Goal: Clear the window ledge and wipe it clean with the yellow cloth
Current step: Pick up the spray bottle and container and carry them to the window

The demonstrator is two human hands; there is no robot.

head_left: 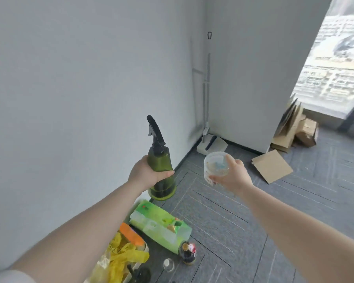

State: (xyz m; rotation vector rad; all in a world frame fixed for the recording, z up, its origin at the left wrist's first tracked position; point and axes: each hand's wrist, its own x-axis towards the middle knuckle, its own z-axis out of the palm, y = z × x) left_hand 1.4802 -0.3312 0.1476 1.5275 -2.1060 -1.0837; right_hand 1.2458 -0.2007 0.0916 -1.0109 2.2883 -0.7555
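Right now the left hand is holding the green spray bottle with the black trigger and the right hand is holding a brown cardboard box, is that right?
Not quite. The head view shows the right hand holding a clear round plastic tub, not a cardboard box; the cardboard lies on the grey floor by the wall. The rest stands: the left hand grips the green spray bottle with the black trigger.

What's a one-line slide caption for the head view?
Left hand carries a green spray bottle, right hand a clear plastic tub, above grey carpet.
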